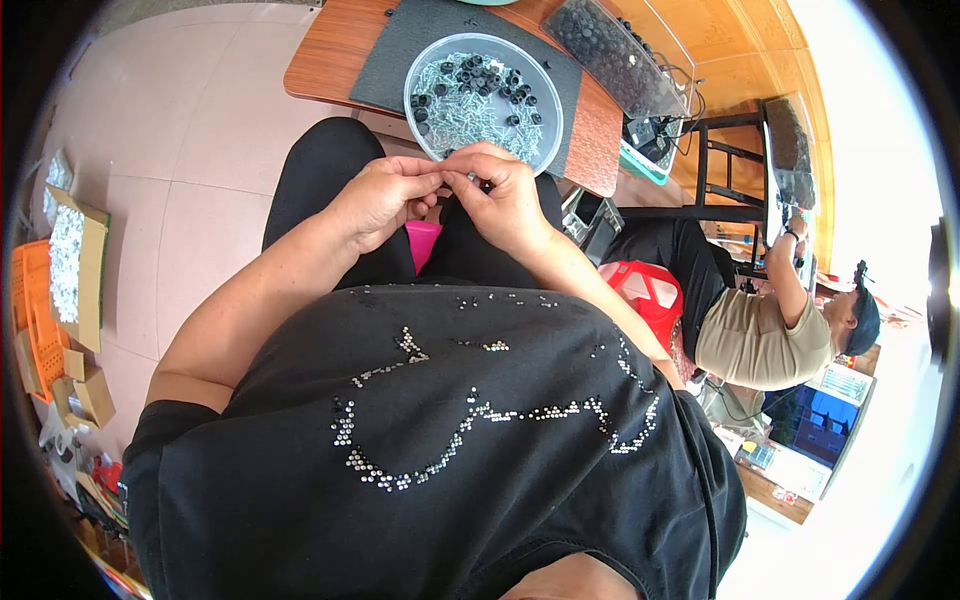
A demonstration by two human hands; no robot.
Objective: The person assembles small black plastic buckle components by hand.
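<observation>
My left hand [385,195] and my right hand [500,195] meet above my lap, at the near rim of a round clear tub [412,105]. Thumb and fingers of both are pinched together at one spot. Whatever sits between the fingertips is too small to make out. A bit of something black shows under the right fingers. Inside the tub lie many silvery screws [470,125] with several small black round caps [484,76] scattered on top. Between my knees, below the hands, a pink container [423,240] is partly visible.
The tub stands on a dark mat [385,70] on a brown wooden table [325,60]. A clear bin of black parts [610,50] is at the back right. On the right a co-worker [755,335] sits by a red chair [645,295]. Cardboard boxes [92,270] and an orange crate [38,320] are left.
</observation>
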